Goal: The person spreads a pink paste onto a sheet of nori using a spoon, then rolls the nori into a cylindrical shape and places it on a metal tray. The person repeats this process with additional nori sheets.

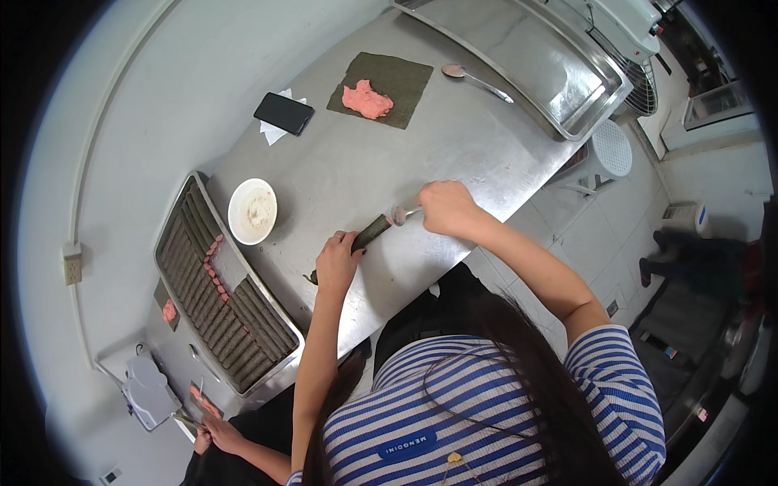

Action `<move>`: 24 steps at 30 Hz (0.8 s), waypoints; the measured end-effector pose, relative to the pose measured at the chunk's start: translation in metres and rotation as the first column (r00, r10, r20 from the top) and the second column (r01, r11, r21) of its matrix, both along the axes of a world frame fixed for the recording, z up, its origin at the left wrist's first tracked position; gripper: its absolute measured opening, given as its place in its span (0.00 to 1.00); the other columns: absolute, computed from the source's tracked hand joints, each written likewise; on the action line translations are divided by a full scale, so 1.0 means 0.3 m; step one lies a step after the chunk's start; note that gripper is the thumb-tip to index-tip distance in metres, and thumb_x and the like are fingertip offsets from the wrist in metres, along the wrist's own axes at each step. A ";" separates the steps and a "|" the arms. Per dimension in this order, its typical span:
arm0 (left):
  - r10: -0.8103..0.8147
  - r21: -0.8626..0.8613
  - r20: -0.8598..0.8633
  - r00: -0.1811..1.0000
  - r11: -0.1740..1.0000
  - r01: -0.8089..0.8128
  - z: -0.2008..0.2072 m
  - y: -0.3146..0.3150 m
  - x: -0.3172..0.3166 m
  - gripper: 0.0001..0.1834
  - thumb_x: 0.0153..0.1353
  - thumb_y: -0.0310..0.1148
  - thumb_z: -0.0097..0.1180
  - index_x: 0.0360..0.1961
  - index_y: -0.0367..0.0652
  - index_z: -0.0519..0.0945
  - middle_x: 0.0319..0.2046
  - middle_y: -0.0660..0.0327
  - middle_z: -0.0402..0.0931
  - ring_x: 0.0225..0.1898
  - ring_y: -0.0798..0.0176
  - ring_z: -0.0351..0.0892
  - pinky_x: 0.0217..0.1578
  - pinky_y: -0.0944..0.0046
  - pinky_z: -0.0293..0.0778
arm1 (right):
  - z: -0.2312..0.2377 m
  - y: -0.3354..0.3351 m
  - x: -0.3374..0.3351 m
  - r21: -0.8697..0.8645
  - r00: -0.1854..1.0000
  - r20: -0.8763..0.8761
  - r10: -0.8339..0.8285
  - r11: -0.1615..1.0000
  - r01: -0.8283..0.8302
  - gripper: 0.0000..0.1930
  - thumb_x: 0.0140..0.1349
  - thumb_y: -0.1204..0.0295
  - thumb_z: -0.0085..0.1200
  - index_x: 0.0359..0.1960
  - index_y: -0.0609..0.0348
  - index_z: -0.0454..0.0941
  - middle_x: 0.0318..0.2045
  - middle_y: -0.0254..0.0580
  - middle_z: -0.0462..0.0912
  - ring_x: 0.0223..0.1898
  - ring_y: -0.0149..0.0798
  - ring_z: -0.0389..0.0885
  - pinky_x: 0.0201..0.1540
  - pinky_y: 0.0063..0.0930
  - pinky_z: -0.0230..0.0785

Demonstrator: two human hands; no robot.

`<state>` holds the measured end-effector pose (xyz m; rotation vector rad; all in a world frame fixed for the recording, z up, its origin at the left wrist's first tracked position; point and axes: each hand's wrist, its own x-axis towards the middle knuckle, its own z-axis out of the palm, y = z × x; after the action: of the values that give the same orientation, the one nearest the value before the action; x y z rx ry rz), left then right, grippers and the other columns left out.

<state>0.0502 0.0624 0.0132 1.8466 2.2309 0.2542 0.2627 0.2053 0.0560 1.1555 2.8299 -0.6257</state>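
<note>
My left hand is closed around a dark green seaweed roll lying on the steel table. Pink filling shows at the roll's right end. In my right hand is a metal spoon, gripped in a fist, with its bowl at that filled end. A loose dark scrap of seaweed pokes out beside my left hand. Farther back, a flat seaweed sheet carries a lump of pink paste.
A tray of seaweed rolls stands at left, near a white bowl. A phone on tissue, a second spoon and an empty metal tray lie farther back. Another person's hands work at lower left.
</note>
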 end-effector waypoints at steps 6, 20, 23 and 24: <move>-0.010 0.048 0.031 0.999 0.999 0.008 -0.015 -0.006 -0.006 0.18 0.49 0.33 0.64 0.44 0.46 0.79 0.40 0.61 0.77 0.41 0.54 0.78 0.40 0.57 0.75 | 0.089 -0.017 -0.104 0.066 0.991 0.010 0.131 0.989 -0.131 0.04 0.43 0.74 0.55 0.20 0.60 0.81 0.23 0.51 0.81 0.28 0.53 0.82 0.31 0.42 0.74; -0.016 0.083 -0.008 1.000 0.996 0.016 -0.039 -0.012 -0.015 0.18 0.47 0.34 0.66 0.42 0.47 0.79 0.40 0.62 0.77 0.42 0.58 0.78 0.39 0.59 0.77 | 0.121 0.073 -0.114 0.103 0.996 0.085 0.040 0.993 -0.049 0.08 0.41 0.74 0.55 0.25 0.61 0.82 0.27 0.54 0.82 0.32 0.54 0.82 0.35 0.43 0.74; -0.003 0.098 0.003 1.000 0.995 0.003 -0.039 -0.022 -0.020 0.17 0.47 0.33 0.65 0.40 0.47 0.80 0.39 0.62 0.77 0.42 0.57 0.78 0.39 0.59 0.77 | 0.130 0.022 -0.146 0.143 0.994 0.101 0.050 0.988 -0.064 0.09 0.41 0.77 0.53 0.26 0.59 0.83 0.26 0.53 0.81 0.30 0.55 0.80 0.32 0.45 0.72; -0.004 0.093 0.014 1.000 0.996 0.002 -0.049 -0.021 -0.018 0.17 0.47 0.33 0.65 0.40 0.47 0.80 0.39 0.62 0.77 0.42 0.57 0.78 0.40 0.59 0.77 | 0.153 0.019 -0.146 0.137 0.995 0.071 0.068 0.987 -0.077 0.09 0.42 0.77 0.53 0.27 0.59 0.83 0.27 0.52 0.81 0.31 0.54 0.80 0.31 0.45 0.71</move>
<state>0.0449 0.0561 -0.0014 1.8886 2.2425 0.3757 0.2189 0.2109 0.1018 1.0633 2.8845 -0.3829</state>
